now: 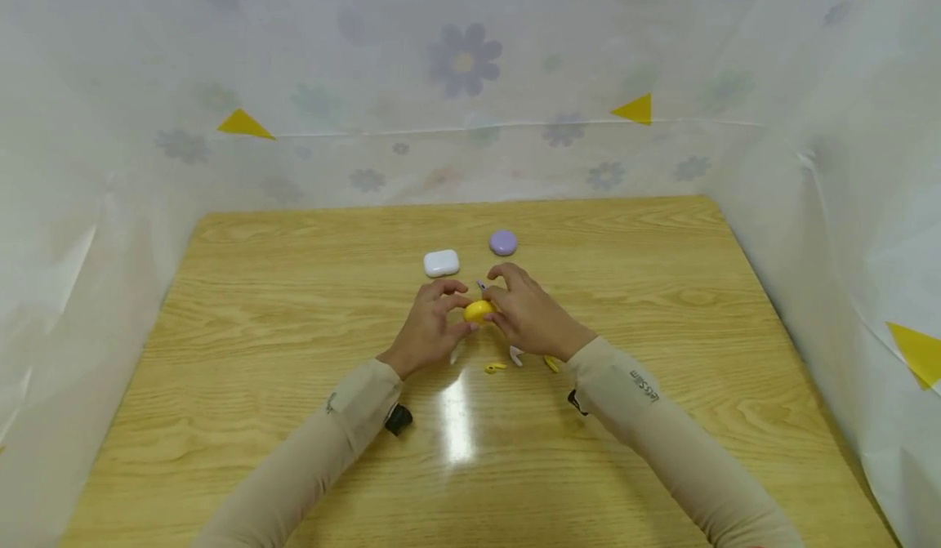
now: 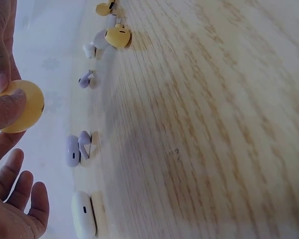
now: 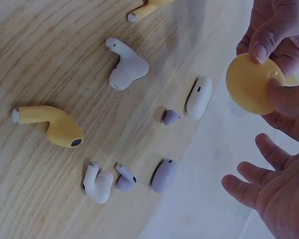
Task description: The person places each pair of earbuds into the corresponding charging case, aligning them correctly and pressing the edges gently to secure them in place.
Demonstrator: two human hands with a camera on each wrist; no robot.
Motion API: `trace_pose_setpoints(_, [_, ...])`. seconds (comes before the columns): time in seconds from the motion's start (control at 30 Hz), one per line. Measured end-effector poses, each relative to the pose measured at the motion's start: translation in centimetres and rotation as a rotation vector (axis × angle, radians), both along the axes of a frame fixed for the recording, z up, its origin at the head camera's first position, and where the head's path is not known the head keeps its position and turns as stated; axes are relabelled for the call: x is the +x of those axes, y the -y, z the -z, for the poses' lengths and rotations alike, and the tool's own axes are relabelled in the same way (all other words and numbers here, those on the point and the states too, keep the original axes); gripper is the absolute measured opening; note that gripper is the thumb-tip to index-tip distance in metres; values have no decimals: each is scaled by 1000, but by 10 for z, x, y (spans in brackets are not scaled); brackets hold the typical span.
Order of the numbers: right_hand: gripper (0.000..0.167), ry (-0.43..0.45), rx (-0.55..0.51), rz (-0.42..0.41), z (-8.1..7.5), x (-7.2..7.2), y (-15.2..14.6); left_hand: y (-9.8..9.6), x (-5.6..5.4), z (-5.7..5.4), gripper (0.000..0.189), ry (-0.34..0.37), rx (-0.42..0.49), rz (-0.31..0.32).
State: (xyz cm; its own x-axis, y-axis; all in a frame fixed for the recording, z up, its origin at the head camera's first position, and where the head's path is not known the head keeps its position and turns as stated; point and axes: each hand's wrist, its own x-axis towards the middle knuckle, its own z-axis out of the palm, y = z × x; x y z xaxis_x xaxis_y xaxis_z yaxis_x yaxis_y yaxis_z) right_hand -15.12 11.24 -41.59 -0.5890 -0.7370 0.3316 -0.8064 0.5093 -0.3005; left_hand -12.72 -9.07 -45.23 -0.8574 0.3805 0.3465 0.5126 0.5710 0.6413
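Note:
Both hands hold a small round yellow earbud case (image 1: 479,311) above the table. My left hand (image 1: 435,323) pinches one side between thumb and index finger, its other fingers spread away. On the opposite side my right hand (image 1: 532,315) pinches it the same way, with its remaining fingers lifted. The case looks closed in the right wrist view. Below the hands lie a yellow earbud (image 3: 60,124) and a second yellow earbud (image 3: 147,10). Near these are a white earbud (image 3: 127,67) and another white earbud (image 3: 97,184).
Behind the hands stand a white earbud case (image 1: 441,263) and a round lilac case (image 1: 503,242). One lilac earbud (image 3: 124,180) and another lilac earbud (image 3: 171,117) lie nearby. Flower-patterned white sheeting (image 1: 463,58) encloses the back and sides of the wooden table (image 1: 294,287).

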Motion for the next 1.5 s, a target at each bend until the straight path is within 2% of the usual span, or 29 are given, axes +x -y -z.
trace_pose_setpoints(0.27, [21,44,-10,-6,-2,2,-2,-2,3,-1,27,9,7,-8])
trace_pose_setpoints(0.47, [19,-28,-24,-40,0,1,-4,-3,1,0,28,6,30,-4])
trace_pose_setpoints(0.6, [16,-24,-22,-43,-1,-1,-5,-4,0,-1,30,-1,22,0])
trace_pose_setpoints(0.7, [13,2,-17,-25,-1,-2,-5,-5,0,-1,29,-3,31,-3])
trace_pose_setpoints(0.9, [15,19,-29,7,-1,-3,-7,-9,-1,-4,26,39,54,-27])
trace_pose_setpoints(1.1, [25,86,-18,108,-10,-4,-14,-8,-2,-2,25,71,85,-54])
trace_pose_setpoints(1.33, [22,19,-99,160,-22,-5,-25,-2,-2,0,24,111,101,-94])
trace_pose_setpoints(1.5, [14,29,-95,171,-14,2,-31,3,-3,0,24,133,108,-118])
